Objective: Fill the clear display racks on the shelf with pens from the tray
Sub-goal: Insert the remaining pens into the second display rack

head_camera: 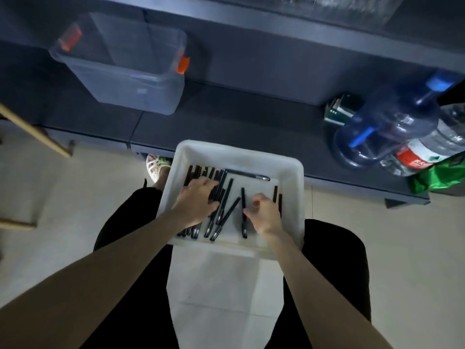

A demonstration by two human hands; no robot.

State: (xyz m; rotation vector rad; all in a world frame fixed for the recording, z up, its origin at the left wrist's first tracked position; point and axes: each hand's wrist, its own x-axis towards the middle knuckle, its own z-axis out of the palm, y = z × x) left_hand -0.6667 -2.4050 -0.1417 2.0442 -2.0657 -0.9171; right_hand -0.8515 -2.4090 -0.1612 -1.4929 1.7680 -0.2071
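- Pens [227, 195] lay plentiful in the tray [289, 167]; much filling remained, I judged.
- Left hand [198, 200] pressed flat on a bunch.
- Right hand [264, 212] pinched one pen [243, 197].

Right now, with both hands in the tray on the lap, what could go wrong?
1. The white tray rests across two thighs with a gap beneath it, so pulling pens from one side might tip it.
2. The loose pens lie crossed beside the left hand; grabbing a bunch may drag others out.
3. The right hand seems to pinch only a single pen, which could slip.
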